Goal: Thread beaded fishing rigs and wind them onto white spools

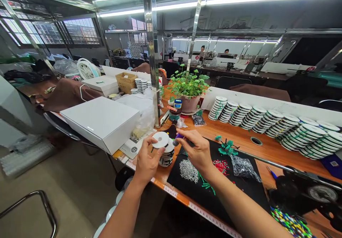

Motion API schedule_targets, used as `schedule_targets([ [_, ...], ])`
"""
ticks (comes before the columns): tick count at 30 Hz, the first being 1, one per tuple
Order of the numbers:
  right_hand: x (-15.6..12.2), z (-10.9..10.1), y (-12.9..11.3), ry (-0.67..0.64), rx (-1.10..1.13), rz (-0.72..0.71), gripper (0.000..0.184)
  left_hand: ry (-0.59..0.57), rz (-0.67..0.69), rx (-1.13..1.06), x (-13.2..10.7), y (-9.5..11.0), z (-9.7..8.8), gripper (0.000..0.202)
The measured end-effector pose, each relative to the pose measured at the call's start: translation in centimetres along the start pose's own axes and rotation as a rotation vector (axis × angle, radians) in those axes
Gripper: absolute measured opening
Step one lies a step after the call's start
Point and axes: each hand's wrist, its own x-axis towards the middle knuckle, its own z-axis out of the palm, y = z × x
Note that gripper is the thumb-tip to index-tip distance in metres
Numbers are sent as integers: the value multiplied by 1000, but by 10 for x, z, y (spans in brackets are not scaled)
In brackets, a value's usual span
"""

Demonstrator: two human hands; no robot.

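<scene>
So the wooden counter runs from 9 o'clock out to 3. There's a white box at 9, long rows of spools at 2 and a potted plant at 12. The black mat lies at 5 with a heap of silver beads on it.

Off the mat's 9 o'clock edge, the left hand is closed round a white spool, holding it just above the counter edge with the thumb on the top disc. The right hand is pinched shut on a purple-tipped bit, which sits right at the spool's 3 o'clock side. I can't tell what that bit actually is.

It looks to me like the thread end is being worked at the spool. Any next move needs a steady spool and a fine pinch.
</scene>
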Motion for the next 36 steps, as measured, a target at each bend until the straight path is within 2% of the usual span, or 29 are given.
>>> schedule_targets([
  [4, -9, 19, 4, -109, -6, -65, 23, 156, -52, -169, 11, -10, -9, 32],
  [7, -10, 24, 5, -155, -13, -64, 22, 181, -72, -207, 16, -9, -13, 35],
  [9, -9, 21, 6, -120, 44, 12, 22, 140, -67, -214, 16, -5, -12, 34],
  [11, -8, 13, 8, -3, 114, 126, 23, 47, -70, -184, 14, -1, -7, 31],
  [14, -9, 0, 10, 129, 139, 222, 25, -110, -67, -14, 9, 5, 1, 31],
  [17, -13, -10, 9, 91, 90, 187, 25, -217, -19, 208, 4, 7, 2, 42],
  [19, -17, -9, 8, 60, 50, 141, 25, -244, -18, 254, 4, 5, 0, 45],
  [21, -19, -2, 8, 37, 16, 84, 25, -187, -45, 189, 5, 0, -2, 45],
  [25, -21, 21, 9, -70, -47, -63, 22, 96, -55, -68, 11, -11, -6, 52],
  [27, -20, 28, 10, -151, -82, -88, 21, 151, -59, -122, 14, -12, -8, 55],
  [29, -19, 28, 11, -177, -65, -45, 20, 112, -63, -112, 13, -10, -9, 56],
  [34, -19, 3, 16, 102, 101, 224, 23, -156, -56, 120, 2, -3, -6, 52],
  [36, -20, -6, 17, 116, 79, 240, 24, -248, -35, 202, 0, -4, -5, 53],
])
